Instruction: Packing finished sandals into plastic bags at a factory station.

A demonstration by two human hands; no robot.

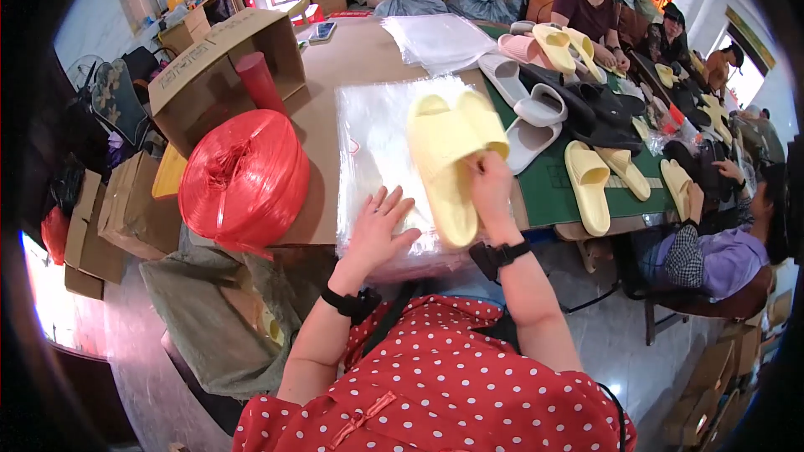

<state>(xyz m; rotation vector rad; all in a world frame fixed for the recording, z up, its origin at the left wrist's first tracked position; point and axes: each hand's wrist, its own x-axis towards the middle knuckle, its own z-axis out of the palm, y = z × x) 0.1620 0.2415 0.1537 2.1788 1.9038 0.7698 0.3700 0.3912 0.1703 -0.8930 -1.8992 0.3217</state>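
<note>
Left hand [378,230]: flat, fingers spread, palm down on the stack of clear plastic bags [377,142], gripping nothing. Right hand [490,188]: fingers closed on the near end of a pair of pale yellow slippers [452,159], held together above the bags, toes pointing far. Slippers: smooth, thick-soled foam, rounded edges, wide strap. Bags: glossy, crinkled film, stack overhanging the near edge of the table [335,67], which is covered in brown cardboard there. Left of the bags: large spool of red plastic twine [244,180], shiny, wound strands. Far left: open cardboard box [226,67]. Right: loose slippers in white, pink, black and yellow [569,109] on a green mat. Right thumb hidden behind the sole. Other workers sit along the right side.
</note>
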